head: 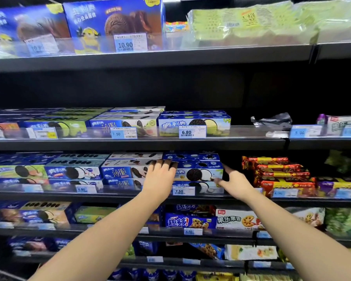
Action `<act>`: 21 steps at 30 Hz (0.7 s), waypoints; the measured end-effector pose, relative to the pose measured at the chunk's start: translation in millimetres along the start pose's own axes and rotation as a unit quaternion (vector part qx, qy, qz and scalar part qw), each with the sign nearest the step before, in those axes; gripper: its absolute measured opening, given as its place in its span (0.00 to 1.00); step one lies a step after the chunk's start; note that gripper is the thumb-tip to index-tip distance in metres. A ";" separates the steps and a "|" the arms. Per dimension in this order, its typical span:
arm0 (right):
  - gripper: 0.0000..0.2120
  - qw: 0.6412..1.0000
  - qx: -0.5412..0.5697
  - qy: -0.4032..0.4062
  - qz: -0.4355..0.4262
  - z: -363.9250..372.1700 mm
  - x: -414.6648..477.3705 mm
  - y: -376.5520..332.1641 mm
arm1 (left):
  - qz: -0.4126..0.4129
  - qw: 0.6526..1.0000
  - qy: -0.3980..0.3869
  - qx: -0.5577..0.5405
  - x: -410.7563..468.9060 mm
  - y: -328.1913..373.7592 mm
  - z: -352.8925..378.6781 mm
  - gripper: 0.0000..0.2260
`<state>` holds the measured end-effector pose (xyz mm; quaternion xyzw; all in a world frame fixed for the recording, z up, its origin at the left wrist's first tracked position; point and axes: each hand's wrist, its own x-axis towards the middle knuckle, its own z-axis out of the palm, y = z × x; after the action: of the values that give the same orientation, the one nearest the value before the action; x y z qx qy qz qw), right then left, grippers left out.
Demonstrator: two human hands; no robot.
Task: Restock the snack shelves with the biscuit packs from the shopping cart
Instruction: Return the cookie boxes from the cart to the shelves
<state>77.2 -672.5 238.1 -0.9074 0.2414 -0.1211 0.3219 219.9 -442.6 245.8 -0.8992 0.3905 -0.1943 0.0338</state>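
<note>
A blue biscuit box (199,173) with a black sandwich cookie on its front lies on top of a stack on the third shelf (114,195). My left hand (160,177) covers the box's left end, fingers curled over its top edge. My right hand (234,182) touches the box's right end, thumb on the front corner and fingers behind it. Both hands hold the same box between them. The shopping cart is out of view.
Similar blue biscuit boxes (128,171) fill the shelf to the left. Red and orange wrapped packs (280,173) are stacked to the right. The shelf above (130,144) carries more boxes, with a bare stretch right of the 6.80 price tag (192,132).
</note>
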 end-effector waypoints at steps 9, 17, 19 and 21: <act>0.18 0.999 -0.007 0.025 0.030 16.3 -10.5 -16.4 | 0.021 0.999 0.033 0.001 -12.2 -6.4 5.7 0.16; 0.20 0.997 -0.035 0.037 0.053 18.2 -48.8 -33.9 | 0.042 0.996 0.041 -0.071 -53.4 -11.9 -0.2 0.27; 0.25 0.996 -0.034 0.058 0.062 22.7 -65.8 -43.3 | 0.041 0.994 0.023 -0.097 -70.4 -19.8 -2.1 0.26; 0.27 0.995 -0.035 0.070 0.068 33.3 -86.4 -50.7 | 0.041 0.993 0.001 -0.113 -91.6 -29.7 -1.0 0.23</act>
<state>34.1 -576.1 239.7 -0.8889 0.3288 -0.1539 0.2793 183.3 -356.4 223.4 -0.8805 0.4461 -0.1482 -0.0607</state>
